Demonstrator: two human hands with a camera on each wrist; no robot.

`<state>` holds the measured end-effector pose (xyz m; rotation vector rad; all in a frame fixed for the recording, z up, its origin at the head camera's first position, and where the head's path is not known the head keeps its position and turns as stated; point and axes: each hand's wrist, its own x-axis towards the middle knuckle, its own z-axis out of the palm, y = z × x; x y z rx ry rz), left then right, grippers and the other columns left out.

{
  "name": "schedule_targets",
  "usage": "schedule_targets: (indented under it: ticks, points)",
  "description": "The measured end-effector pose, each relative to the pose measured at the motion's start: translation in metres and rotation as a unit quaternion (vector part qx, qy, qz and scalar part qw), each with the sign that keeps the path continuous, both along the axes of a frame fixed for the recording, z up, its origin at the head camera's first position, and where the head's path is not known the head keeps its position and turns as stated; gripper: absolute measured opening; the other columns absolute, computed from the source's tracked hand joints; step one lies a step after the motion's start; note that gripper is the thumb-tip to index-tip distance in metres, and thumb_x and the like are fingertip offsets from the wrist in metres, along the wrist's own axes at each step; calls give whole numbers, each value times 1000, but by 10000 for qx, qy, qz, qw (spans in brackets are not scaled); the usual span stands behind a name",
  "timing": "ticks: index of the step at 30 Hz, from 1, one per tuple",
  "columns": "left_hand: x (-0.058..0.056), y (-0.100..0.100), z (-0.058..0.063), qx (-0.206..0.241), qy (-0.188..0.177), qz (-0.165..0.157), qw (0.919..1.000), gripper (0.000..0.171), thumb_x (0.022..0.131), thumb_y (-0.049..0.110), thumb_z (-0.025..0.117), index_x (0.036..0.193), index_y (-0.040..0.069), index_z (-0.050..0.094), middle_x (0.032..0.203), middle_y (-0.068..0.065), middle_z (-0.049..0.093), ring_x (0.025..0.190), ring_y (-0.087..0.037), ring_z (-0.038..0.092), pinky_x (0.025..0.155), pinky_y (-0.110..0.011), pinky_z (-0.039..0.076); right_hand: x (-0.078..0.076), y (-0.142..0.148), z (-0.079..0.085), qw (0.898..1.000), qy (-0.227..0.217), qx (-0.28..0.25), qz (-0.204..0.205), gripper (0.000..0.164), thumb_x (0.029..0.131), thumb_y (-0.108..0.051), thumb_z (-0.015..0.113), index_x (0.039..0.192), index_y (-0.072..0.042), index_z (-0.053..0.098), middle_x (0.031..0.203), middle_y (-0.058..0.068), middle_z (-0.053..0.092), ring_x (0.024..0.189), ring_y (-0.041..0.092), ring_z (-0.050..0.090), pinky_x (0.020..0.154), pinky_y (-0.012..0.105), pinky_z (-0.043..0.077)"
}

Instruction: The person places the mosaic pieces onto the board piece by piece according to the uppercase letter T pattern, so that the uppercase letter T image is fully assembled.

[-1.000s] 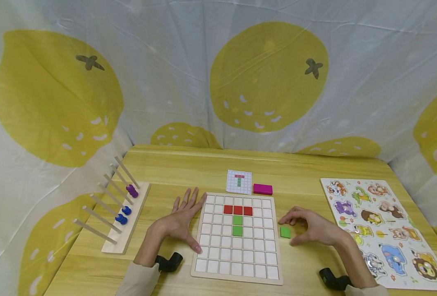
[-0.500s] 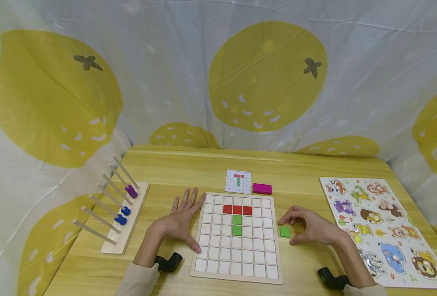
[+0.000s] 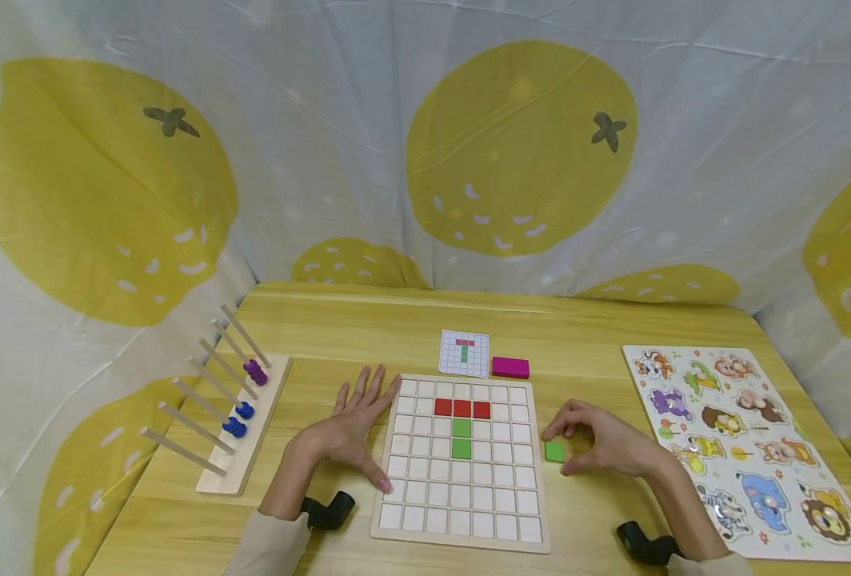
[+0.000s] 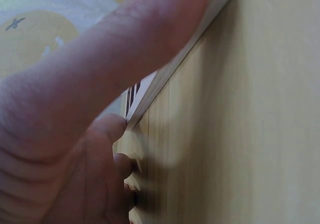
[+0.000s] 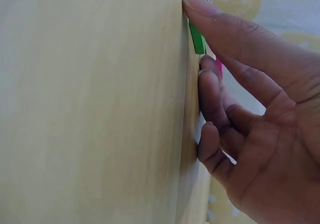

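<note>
A pale wooden grid board (image 3: 461,542) lies in front of me. On it, 3 red tiles (image 3: 462,409) form a row, and 2 green tiles (image 3: 461,438) run down from the middle one. My left hand (image 3: 346,432) rests spread along the board's left edge; the thumb touches the lower left rim, and in the left wrist view other fingertips meet the table. Right of the board, a loose green tile (image 3: 554,452) lies on the table between the thumb and index finger of my right hand (image 3: 601,440), which pinch it by opposite corners. The remaining fingers are curled.
Beyond the board lie a pattern card (image 3: 465,354) with a red and green T and a magenta block (image 3: 510,368). A peg rack (image 3: 253,448) with purple and blue beads stands left. An animal puzzle board (image 3: 757,456) lies right. A lemon-print cloth (image 3: 325,160) hangs behind.
The right thumb has drawn in slightly towards the loose green tile. My left hand has stayed in place, and the tiles on the board are unchanged.
</note>
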<state>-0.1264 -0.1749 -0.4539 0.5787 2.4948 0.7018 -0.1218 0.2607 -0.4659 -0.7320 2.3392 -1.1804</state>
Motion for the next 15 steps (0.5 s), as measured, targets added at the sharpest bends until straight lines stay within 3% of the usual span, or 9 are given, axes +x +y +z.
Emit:
schedule_targets:
  ticks: [15]
  points:
    - [0,0,-1,-9,11,2,10000,155,55,46,101,167,12,-2,170,-21,-22,157,-43,-25,125,-66,-16,-2,-1,-2,10000,-49,-53,-32,26,81,-18,88,104,-19,75,108,3,62,98,15,56,89,20,51]
